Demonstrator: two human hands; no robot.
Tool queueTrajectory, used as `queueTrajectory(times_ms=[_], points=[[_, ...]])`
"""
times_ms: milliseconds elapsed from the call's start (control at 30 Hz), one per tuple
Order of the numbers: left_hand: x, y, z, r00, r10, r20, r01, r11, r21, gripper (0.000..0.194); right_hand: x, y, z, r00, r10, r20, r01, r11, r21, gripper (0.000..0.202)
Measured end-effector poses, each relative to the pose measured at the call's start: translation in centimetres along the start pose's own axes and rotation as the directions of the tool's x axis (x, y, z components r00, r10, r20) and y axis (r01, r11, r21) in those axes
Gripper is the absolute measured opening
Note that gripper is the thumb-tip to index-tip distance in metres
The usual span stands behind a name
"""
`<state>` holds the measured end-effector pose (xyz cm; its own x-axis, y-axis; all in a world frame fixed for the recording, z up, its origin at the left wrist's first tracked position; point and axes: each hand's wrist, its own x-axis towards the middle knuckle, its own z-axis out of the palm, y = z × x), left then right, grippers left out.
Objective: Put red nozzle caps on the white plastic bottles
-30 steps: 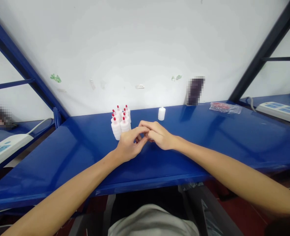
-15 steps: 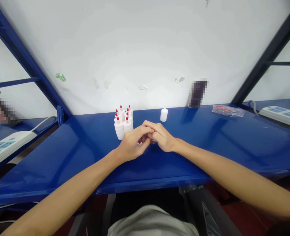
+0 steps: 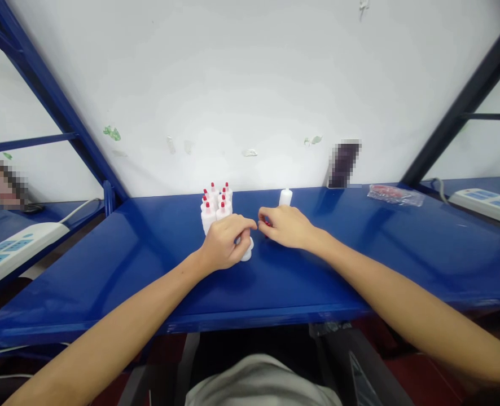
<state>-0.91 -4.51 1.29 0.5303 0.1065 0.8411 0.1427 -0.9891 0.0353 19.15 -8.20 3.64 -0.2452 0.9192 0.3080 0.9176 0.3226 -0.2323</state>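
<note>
My left hand [image 3: 224,243] is closed around a small white plastic bottle [image 3: 246,254], which shows only in part below the fingers. Just left of and behind that hand stands a tight group of white squeeze bottles [image 3: 208,215] with red-tipped nozzles. My right hand [image 3: 290,226] is low over the table, its fingers curled together. Small red bits [image 3: 267,225] show at its fingertips; whether they are gripped or lie on the table I cannot tell. Behind the right hand stands a white bottle [image 3: 285,197] without a red tip, its lower part hidden.
The blue table [image 3: 360,237] meets a white wall. At the back right lie a clear plastic bag [image 3: 396,195] with red pieces and a blurred dark upright object [image 3: 343,163]. White power strips [image 3: 17,248] and blue metal frame posts [image 3: 70,113] flank the table.
My hands were together around something; now they are apart. The right hand has moved right, in front of the lone bottle. The white bottle at my left hand has come into view.
</note>
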Motion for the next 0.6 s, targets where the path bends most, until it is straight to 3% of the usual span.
queueTrajectory(times_ms=[200,367,467,600], points=[[0.0,-0.1,0.5,0.996,-0.072,0.046,0.068,0.995,0.079,0.021,-0.6,-0.7,0.4,0.982,0.131,0.137,-0.095,0.966,-0.240,0.033],[0.0,-0.3,0.8,0.973,-0.106,0.202,0.080,0.988,0.133,0.015,-0.8,-0.9,0.8,0.980,0.104,0.173,-0.053,0.960,-0.274,0.030],[0.1,-0.2,0.8,0.957,-0.114,0.266,0.072,0.984,0.160,0.015,-0.7,-1.1,1.0,0.993,0.065,0.097,-0.045,0.979,-0.197,0.027],[0.1,-0.2,0.4,0.961,-0.128,0.246,0.098,0.987,0.129,0.014,-0.6,-1.4,1.6,0.994,0.062,-0.085,-0.062,0.998,0.004,0.029]])
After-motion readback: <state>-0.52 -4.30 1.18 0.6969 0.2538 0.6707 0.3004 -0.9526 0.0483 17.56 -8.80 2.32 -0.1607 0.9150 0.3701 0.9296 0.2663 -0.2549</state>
